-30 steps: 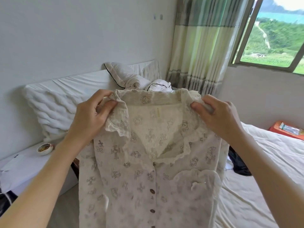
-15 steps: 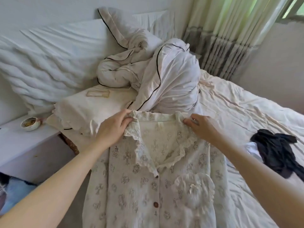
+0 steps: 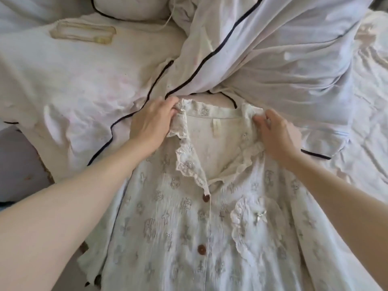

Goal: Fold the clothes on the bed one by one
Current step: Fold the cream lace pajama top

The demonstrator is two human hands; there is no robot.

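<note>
- The bed is covered by a pale wrinkled sheet, and its near-left edge is seen beside the left forearm.
- A bundled white cover with dark piping is heaped at the far middle of the bed, just beyond the shirt collar.
- The shirt, cream with a small print, brown buttons and a frilled pocket, is laid front-up near the bed's near edge, collar pointing away.
- The left hand is curled round the left collar frill and pinches it.
- The right hand pinches the right collar frill the same way.
- The laying-flat step is judged to be in hand; next, the shoulders would need smoothing and a sleeve turned in.
</note>
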